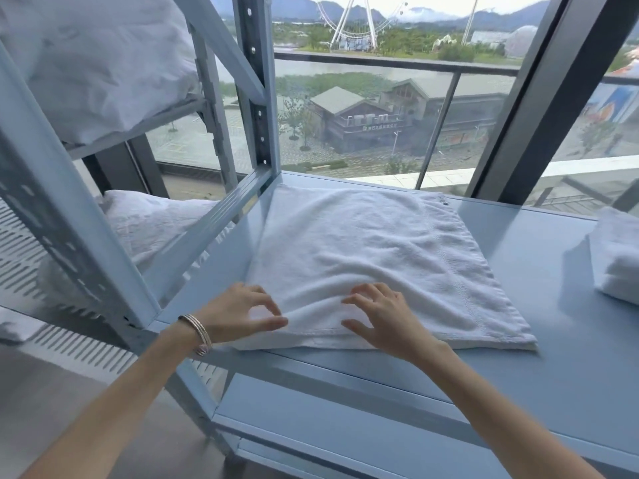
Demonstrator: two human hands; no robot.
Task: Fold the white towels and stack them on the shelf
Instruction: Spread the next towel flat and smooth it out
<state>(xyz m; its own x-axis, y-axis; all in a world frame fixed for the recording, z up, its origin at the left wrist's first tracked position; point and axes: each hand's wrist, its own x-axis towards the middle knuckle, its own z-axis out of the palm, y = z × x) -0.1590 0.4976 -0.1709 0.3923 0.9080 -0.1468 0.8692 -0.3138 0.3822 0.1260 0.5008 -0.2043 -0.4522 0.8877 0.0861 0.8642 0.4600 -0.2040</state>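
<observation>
- Your white towel [373,261] lies spread flat on the pale blue shelf [539,305], its far left corner tucked close to the upright post [257,84] of the rack.
- Your left hand [238,314] sits at the towel's near left corner, thumb and fingers curled to pinch a raised ridge of cloth along the near edge.
- Your right hand [380,316] rests on the towel just beside the left, fingers bent and spread, tips pressing the cloth; it is not gripping anything that you can see.
- A set of thin bangles [197,331] rings your left wrist.
- At the right edge of the same shelf, well apart from the spread towel, a folded towel [619,261] sits partly cut off by the frame.
- To your left, the neighbouring rack holds bulky white bedding: one pillow-like bundle [100,60] on its upper tier, another bundle [148,223] on the tier below, level with your shelf.
- Below your work surface a lower shelf [345,433] of the same blue metal shows.
- Beyond the shelf, a window [363,115] gives onto a balcony rail, buildings and a Ferris wheel.
</observation>
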